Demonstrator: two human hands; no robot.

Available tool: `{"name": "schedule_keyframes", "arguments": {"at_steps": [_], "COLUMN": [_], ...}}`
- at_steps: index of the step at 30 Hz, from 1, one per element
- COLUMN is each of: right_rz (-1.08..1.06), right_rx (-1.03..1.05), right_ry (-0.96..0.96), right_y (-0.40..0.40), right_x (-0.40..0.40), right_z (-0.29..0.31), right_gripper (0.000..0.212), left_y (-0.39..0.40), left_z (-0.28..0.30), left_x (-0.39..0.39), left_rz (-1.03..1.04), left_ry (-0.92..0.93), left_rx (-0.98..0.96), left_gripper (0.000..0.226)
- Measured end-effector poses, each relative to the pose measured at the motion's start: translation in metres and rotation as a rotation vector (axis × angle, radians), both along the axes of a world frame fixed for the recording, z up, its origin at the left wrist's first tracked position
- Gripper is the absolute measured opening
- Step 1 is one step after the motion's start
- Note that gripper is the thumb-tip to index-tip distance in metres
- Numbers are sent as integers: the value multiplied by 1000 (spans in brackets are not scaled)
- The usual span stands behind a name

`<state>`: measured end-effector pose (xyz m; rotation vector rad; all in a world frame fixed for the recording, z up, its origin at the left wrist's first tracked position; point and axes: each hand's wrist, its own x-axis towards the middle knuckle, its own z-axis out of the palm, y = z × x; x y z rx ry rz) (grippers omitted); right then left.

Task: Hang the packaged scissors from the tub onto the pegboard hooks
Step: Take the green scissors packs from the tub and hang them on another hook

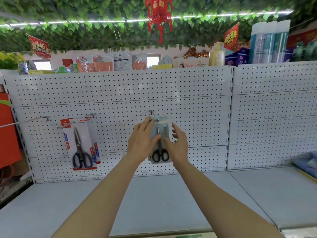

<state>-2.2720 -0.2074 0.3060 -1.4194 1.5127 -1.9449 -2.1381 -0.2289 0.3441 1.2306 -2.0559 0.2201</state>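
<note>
1. Both arms are stretched out to the white pegboard (120, 93), hands up at one pack of black-handled scissors (160, 152) around the middle of the panel.
2. Left hand (142, 140) grips the pack's left edge, thumb across the front, fingertips reaching up near the top.
3. Right hand (177, 143) is at the right edge, thumb on the front, fingers loosely curled just beside it. Can't tell how firm that grip is.
4. The pack's top sits right at a metal hook (151, 112).
5. Over toward the left edge, red-carded scissors (82, 145) already hang from another hook (90, 115).
6. A grey shelf (154, 203) runs below the board.
</note>
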Motion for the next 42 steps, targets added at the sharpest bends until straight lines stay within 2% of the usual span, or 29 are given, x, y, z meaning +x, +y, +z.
{"name": "schedule_keyframes", "arguments": {"at_steps": [8, 12, 17, 23, 28, 31, 36, 42], "right_rz": [-287, -357, -395, -400, -405, -390, -371, -283], "right_rx": [-73, -137, -137, 15, 144, 320, 592, 759], "right_ry": [567, 754, 924, 1048, 1021, 1014, 1008, 1041], "right_y": [73, 127, 207, 302, 369, 406, 458, 500], "right_x": [-43, -80, -141, -220, -272, -298, -327, -336], "right_z": [-13, -24, -52, -119, -204, -264, -360, -468], "right_gripper": [58, 58, 58, 59, 54, 58, 59, 59], "left_y": [60, 114, 187, 273, 336, 366, 406, 445], "left_z": [0, -10, -56, -154, -250, -316, -429, -555], "left_x": [-4, -30, -89, -176, -239, -268, -297, -305], "left_rz": [39, 26, -58, -118, -165, -217, -232, -216], "left_ry": [2, -82, -111, -123, -168, -212, -354, -661], "left_rx": [-151, -172, -127, 70, 260, 380, 682, 973], "left_gripper": [67, 65, 61, 62, 63, 63, 62, 53]}}
